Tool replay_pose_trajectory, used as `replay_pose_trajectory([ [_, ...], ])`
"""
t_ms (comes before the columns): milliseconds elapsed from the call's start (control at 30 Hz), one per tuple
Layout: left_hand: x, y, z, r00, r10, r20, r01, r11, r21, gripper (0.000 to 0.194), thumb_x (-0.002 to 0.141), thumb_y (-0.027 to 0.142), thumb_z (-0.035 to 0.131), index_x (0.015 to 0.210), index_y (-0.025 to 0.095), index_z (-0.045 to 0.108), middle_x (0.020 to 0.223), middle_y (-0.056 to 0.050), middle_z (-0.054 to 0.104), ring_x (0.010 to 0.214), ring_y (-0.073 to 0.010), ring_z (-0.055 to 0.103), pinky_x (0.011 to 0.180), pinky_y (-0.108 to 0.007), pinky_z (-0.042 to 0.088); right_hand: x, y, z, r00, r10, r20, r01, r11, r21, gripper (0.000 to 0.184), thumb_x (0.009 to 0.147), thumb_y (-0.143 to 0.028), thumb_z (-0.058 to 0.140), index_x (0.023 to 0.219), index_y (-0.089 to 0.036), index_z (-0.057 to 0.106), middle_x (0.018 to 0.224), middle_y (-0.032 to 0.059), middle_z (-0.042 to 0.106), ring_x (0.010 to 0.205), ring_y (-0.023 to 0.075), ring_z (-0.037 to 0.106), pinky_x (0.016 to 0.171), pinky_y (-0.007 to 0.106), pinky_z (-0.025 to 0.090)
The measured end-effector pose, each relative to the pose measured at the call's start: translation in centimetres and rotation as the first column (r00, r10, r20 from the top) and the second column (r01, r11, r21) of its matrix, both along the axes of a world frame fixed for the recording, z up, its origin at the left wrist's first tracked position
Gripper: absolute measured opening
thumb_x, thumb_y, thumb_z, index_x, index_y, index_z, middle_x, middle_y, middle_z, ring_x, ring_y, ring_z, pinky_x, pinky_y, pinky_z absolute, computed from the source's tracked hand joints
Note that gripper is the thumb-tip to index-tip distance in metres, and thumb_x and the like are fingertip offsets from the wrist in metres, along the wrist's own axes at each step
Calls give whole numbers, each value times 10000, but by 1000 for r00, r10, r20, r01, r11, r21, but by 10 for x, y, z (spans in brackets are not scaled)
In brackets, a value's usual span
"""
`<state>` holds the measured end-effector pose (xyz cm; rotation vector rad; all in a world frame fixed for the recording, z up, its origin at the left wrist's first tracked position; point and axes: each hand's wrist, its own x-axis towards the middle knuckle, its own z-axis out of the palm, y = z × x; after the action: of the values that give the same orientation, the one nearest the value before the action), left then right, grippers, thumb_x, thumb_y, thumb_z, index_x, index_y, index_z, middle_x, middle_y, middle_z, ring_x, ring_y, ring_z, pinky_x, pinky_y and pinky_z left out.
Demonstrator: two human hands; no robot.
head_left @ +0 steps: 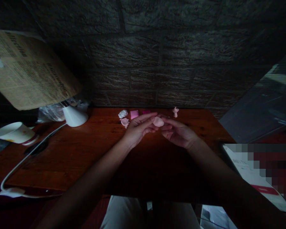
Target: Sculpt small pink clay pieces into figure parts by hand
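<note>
A small rounded, flattened piece of pale pink clay [158, 121] is pinched between my two hands above the wooden table. My left hand [138, 128] grips its left side with thumb and fingers closed. From the other side, the fingertips of my right hand [180, 133] close on its right edge. Just behind my left hand lie a white crumpled lump [123, 114], a pink square block [134, 114] and a ruffled pink clay piece [125, 122]. A magenta piece [146, 112] is partly hidden by my left fingers. Farther right stands a small twisted pink clay shape [175, 111].
A lamp with a white cone base [75, 116] and a newsprint-patterned shade [33, 70] stands at left, its white cord [41, 143] crossing the table [69, 159]. Near it is a paper cup [15, 133]. A tablet-like screen [243, 168] sits at right; a brick wall [143, 57] rises behind.
</note>
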<state>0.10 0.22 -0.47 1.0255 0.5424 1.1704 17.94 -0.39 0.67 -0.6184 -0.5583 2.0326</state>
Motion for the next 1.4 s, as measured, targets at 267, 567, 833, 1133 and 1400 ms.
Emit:
replay_pose_trajectory([
  [267, 1, -1, -2, 999, 0, -51, 3, 999, 44, 282, 807, 278, 813, 1083, 221, 799, 902, -42, 797, 587, -77, 669, 558, -184, 539, 0, 1, -5, 999, 8, 49, -11, 998, 67, 306, 666, -114, 903, 918, -168, 738, 739, -71, 680, 491, -20, 471, 445, 82, 385],
  [567, 1, -1, -2, 994, 50, -102, -37, 992, 124, 331, 777, 283, 842, 1097, 219, 790, 1102, -78, 796, 629, -76, 647, 604, -215, 557, 0, 0, -5, 991, -12, 131, -9, 987, 159, 272, 698, -153, 888, 933, -190, 757, 726, -75, 658, 514, -1, 443, 484, 105, 397],
  [833, 3, -2, -2, 990, 69, -124, -48, 984, 170, 322, 771, 284, 840, 1083, 226, 791, 1072, -68, 798, 664, -106, 669, 630, -243, 558, -4, -3, -1, 999, 10, 46, -15, 993, 119, 263, 681, -133, 886, 902, -172, 750, 724, -67, 653, 501, -2, 404, 454, 92, 376],
  [1133, 1, -4, 3, 994, 40, -102, -38, 999, 24, 382, 861, 338, 774, 1205, 177, 724, 832, -32, 762, 625, -106, 698, 600, -209, 554, -4, -1, -4, 999, -45, -7, 45, 992, 115, 293, 710, -130, 865, 958, -201, 726, 749, -76, 652, 498, -9, 435, 451, 91, 376],
  [1400, 11, -10, 3, 997, -69, 42, 70, 997, -20, 257, 884, 331, 751, 1057, 141, 753, 865, -83, 800, 786, -194, 786, 701, -243, 613, -12, -5, -5, 993, -121, -14, 122, 977, 174, 345, 709, -216, 884, 1016, -240, 728, 712, -74, 659, 553, 35, 525, 497, 132, 452],
])
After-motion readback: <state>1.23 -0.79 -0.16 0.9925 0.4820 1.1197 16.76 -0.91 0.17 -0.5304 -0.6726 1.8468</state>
